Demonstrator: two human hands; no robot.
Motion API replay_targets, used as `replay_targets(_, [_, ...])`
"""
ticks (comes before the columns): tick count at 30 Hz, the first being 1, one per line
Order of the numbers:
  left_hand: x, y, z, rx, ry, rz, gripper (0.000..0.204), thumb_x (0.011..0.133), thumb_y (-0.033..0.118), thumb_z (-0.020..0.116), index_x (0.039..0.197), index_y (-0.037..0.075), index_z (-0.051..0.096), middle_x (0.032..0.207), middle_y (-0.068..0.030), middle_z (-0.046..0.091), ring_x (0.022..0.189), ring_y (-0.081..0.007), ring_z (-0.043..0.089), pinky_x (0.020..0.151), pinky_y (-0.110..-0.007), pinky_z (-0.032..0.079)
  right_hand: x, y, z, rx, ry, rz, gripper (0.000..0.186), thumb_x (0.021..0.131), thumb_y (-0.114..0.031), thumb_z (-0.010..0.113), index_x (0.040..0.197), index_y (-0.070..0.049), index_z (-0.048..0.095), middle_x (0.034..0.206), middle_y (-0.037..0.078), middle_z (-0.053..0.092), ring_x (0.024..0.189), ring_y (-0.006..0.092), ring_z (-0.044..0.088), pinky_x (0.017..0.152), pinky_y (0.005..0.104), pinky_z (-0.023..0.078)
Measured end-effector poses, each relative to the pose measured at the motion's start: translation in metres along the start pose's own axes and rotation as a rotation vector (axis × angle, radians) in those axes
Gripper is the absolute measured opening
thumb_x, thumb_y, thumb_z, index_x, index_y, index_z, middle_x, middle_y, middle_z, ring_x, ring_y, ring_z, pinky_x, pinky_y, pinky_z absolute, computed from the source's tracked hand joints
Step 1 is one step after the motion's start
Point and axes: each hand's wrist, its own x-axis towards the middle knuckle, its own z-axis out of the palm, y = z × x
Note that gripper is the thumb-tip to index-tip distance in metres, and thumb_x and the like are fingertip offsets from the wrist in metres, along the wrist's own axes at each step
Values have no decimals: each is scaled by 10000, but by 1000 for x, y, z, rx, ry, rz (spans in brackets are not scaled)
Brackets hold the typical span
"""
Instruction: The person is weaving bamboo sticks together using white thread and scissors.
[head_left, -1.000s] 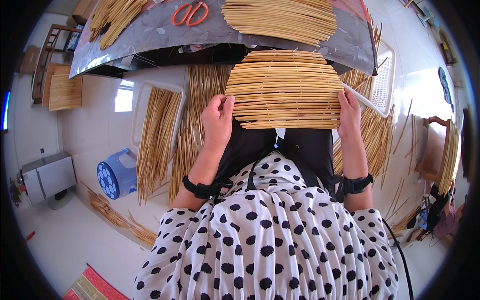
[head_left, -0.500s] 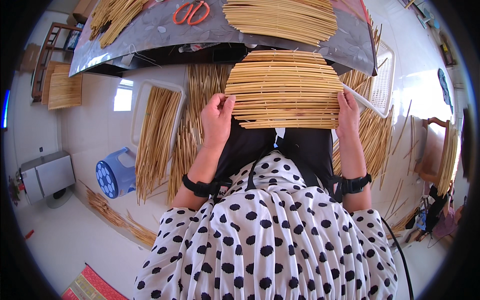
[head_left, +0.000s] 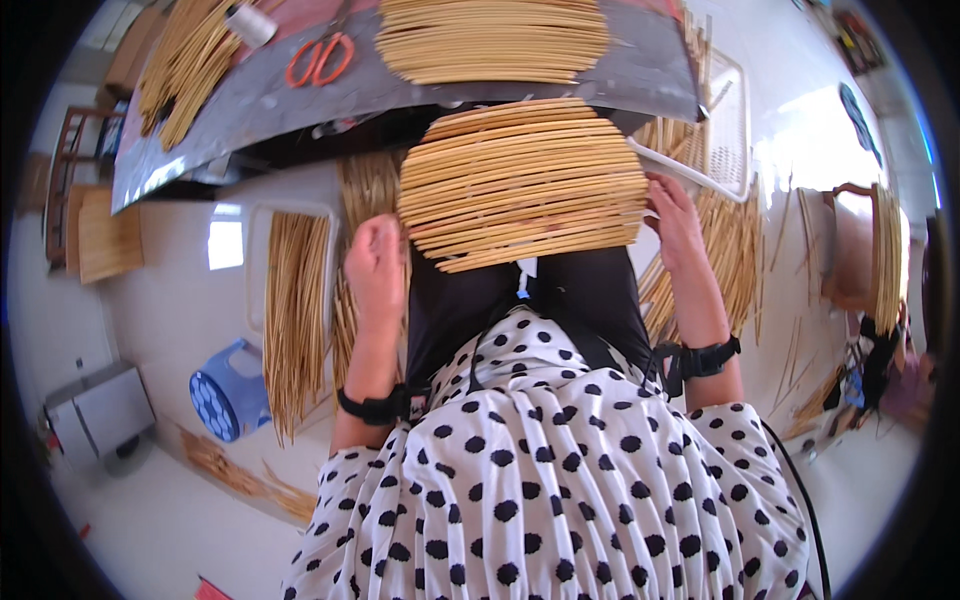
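A mat of thin tan sticks (head_left: 525,185), bound in rows with light thread, lies tilted above my lap. Its outline is roundish, with uneven stick ends at both sides. At its right edge, my right hand (head_left: 676,222) pinches the stick ends between thumb and fingers. My left hand (head_left: 376,272) is beside the left edge, its fingers curled in; whether anything is between them is hidden. A second stick mat (head_left: 493,40) lies flat on the table (head_left: 340,115), beyond the first one.
Orange-handled scissors (head_left: 320,60), a white thread spool (head_left: 250,25) and a bundle of sticks (head_left: 185,80) lie on the table's left. Long sticks (head_left: 295,300) fill a white basket at my left. A blue stool (head_left: 228,392) stands beside it. Another white basket (head_left: 735,130) is at the right.
My left hand has curled and shifted slightly off the mat's left edge. The mat is turned a little, its left side lower. The whole view has swung, bringing the spool in.
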Motion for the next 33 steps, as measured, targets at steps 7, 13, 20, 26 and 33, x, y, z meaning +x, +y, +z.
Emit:
replay_targets(7, [-13, 21, -19, 91, 30, 50, 195, 983, 167, 550, 1064, 2, 614, 755, 2, 554, 630, -49, 480, 579, -203, 400, -3, 22, -17, -274, -249, -176, 403, 856, -16, 612, 1253, -9, 540, 1091, 56, 621, 820, 112, 592, 726, 258, 481])
replay_targets(13, [-24, 44, -17, 267, 106, 165, 133, 945, 106, 593, 1006, 1, 646, 695, 13, 519, 592, -45, 459, 544, -206, 372, -7, 25, -7, -169, -300, -204, 480, 832, 3, 624, 1301, -10, 521, 1079, 79, 641, 814, 110, 606, 746, 263, 503])
replay_targets(20, [-39, 70, 2, 390, 6, 518, 109, 884, 57, 644, 977, 1, 648, 864, -59, 600, 629, -82, 519, 561, -234, 421, -1, 35, -12, -303, -240, -172, 258, 883, -35, 611, 1132, 34, 628, 949, 51, 694, 813, 110, 615, 784, 263, 487])
replay_targets(26, [-58, 74, 12, 539, -223, 536, 194, 791, 51, 735, 964, 29, 651, 915, -113, 572, 679, -204, 578, 600, -318, 481, -9, 24, -20, -428, -206, -242, 170, 881, -116, 638, 992, 12, 651, 801, 44, 658, 703, 112, 566, 661, 278, 478])
replay_targets(33, [-49, 63, 13, 930, -243, 870, 406, 668, 171, 820, 1035, 89, 668, 1043, -86, 526, 864, -248, 585, 735, -346, 496, -8, 29, -12, -170, -168, -337, 364, 836, -34, 666, 1188, -11, 578, 872, 29, 605, 712, 78, 557, 664, 238, 472])
